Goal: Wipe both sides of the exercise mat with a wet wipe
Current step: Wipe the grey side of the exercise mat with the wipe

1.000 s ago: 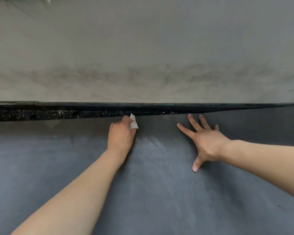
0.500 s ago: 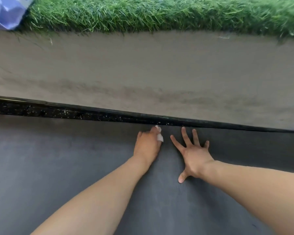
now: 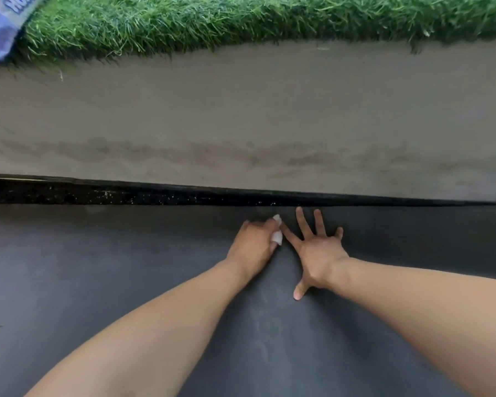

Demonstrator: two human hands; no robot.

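Hands are working the dark exercise mat (image 3: 126, 282): left hand (image 3: 254, 247) is gripping a bunched wet wipe (image 3: 277, 237), its fingers curled around it; right hand (image 3: 317, 253) is pressing flat, fingers spread, just beside. The small wad is likely missing the mat's far edge just beyond the fingers.

Concrete floor (image 3: 241, 116), turf (image 3: 212, 21) beyond

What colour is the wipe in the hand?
White; the wipe shows in the head view, held by the left hand.
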